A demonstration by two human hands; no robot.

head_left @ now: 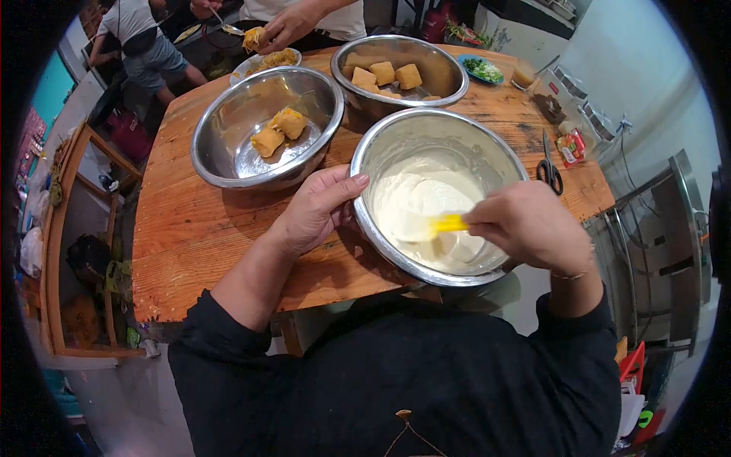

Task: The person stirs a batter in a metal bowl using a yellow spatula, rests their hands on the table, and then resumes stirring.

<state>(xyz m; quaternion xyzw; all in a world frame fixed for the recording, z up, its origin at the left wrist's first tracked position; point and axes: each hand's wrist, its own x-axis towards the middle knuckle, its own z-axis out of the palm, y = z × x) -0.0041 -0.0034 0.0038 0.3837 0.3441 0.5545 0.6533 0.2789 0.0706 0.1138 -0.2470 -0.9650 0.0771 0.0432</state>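
A steel bowl (364, 221) of creamy white batter (426, 190) stands at the front edge of the table, close to my body. My left hand (324, 206) grips its left rim, thumb on top and fingers against the outer wall. Over the bowl's right side, my right hand (529, 228) is closed round the yellow handle of a spatula (449, 222). The spatula's pale end is blurred and dips into the batter. Batter also smears the bowl's inner wall.
A second steel bowl (209, 171) holds two stuffed tofu pieces (278, 133); another bowl (449, 67) holds several plain tofu cubes (384, 74). Chopped greens (482, 70), scissors (550, 171) and a red packet (571, 147) lie right. Across the table, a co-worker's hands (293, 27) hold a spoon and shredded filling.
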